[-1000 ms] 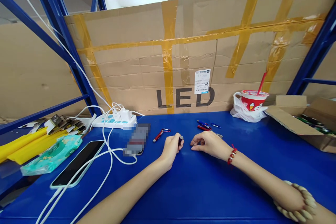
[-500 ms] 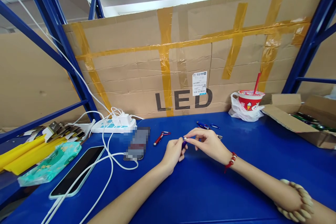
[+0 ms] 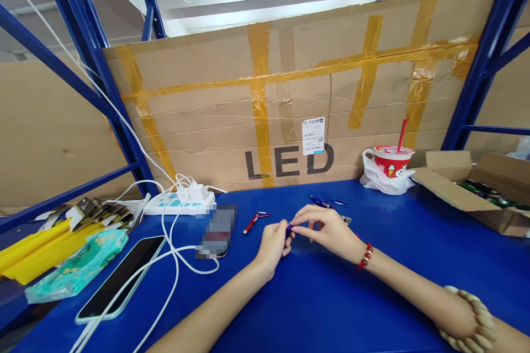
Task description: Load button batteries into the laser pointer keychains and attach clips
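My left hand (image 3: 272, 247) is closed around a small dark blue metallic tube (image 3: 289, 229), held just above the blue tabletop. Thumb and forefinger of my right hand (image 3: 325, 227) pinch the tube's upper end; whether a tiny part sits between those fingertips is hidden. Left of the hands lies a red pen-shaped keychain light (image 3: 250, 224) with a red carabiner clip. Behind my right hand are a blue keychain piece (image 3: 320, 201) and a blue carabiner clip (image 3: 339, 202). Small silvery metal parts (image 3: 346, 220) peek out beside its knuckles.
Two phones, one black-screened (image 3: 122, 278) and one blurred (image 3: 217, 231), lie left among white cables (image 3: 176, 265) from a power strip (image 3: 159, 205). At the back right stand a red cup (image 3: 391, 162) in a plastic bag and an open cardboard box (image 3: 507, 223). A cardboard wall (image 3: 207, 127) closes the back.
The silvery tip seen at the tube's upper end is now covered by my right fingertips, which have moved slightly down onto it. The view has tilted up a little.
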`<action>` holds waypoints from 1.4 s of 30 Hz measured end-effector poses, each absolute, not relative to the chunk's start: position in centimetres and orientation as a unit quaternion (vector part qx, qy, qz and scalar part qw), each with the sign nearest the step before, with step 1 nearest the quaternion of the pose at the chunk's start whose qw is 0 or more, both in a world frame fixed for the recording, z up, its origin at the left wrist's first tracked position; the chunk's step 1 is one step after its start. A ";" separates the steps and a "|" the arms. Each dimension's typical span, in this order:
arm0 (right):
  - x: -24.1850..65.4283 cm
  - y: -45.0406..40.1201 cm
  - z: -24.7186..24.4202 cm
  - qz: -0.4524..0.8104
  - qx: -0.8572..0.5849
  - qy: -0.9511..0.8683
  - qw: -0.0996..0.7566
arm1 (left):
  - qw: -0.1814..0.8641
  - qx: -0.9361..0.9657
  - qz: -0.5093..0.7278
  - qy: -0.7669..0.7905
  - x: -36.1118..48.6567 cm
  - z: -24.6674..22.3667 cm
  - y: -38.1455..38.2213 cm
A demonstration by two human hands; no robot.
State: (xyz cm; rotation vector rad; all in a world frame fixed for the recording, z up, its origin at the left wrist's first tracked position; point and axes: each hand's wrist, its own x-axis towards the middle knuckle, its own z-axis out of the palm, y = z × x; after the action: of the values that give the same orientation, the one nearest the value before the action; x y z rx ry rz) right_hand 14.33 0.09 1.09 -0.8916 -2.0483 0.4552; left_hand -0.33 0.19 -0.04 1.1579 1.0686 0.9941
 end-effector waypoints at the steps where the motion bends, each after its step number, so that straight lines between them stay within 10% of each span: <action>1: 14.3 0.1 1.0 0.187 -0.355 -0.815 0.418 | 0.597 0.497 0.429 0.460 -0.3 0.0 0.2; 17: 19.0 2.3 3.4 0.133 -0.461 -0.564 0.672 | 0.643 0.475 0.440 0.409 -1.0 0.2 0.3; 27: 17.4 2.3 0.6 -0.014 -0.536 -0.820 0.200 | 0.637 0.490 0.432 0.410 -0.8 0.2 0.0; 42: 20.6 2.6 2.9 -0.061 -0.686 -0.703 0.179 | 0.619 0.498 0.441 0.417 -0.6 0.4 -0.2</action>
State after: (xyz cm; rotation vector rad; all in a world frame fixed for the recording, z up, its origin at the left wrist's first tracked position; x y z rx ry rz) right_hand 20.59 2.61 2.87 -1.9381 -1.9875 -0.1718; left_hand -0.58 -0.18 0.38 1.1451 0.9602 1.0138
